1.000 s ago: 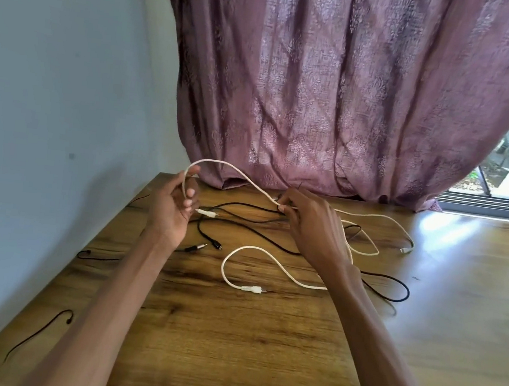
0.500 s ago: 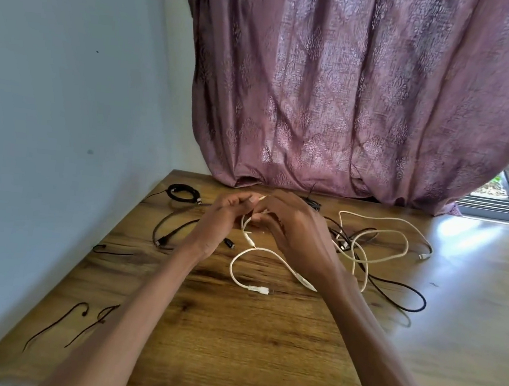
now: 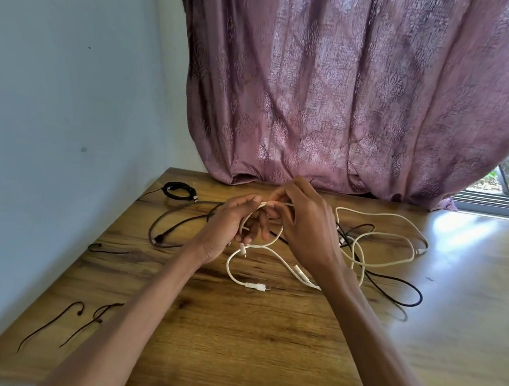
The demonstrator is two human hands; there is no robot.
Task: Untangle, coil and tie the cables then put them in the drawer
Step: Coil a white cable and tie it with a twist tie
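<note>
- White cable (image 3: 275, 253) is the one being wound: the left hand (image 3: 228, 224) holds a small loop of it with curled fingers, likely so the turns stay stacked.
- The right hand (image 3: 303, 226) pinches the same cable at the top of the loop, apparently feeding the next turn; both hands meet just above the desk (image 3: 261, 350).
- Its loose plug end (image 3: 257, 287) lies on the desk just nearer than the hands, not yet wound in.
- Right of the hands, another white cable (image 3: 399, 239) and a black cable (image 3: 400, 290) lie crossed, not yet sorted.
- Left of the hands, by the wall, a black coil (image 3: 179, 190) sits bundled, seemingly done. No drawer shows.
</note>
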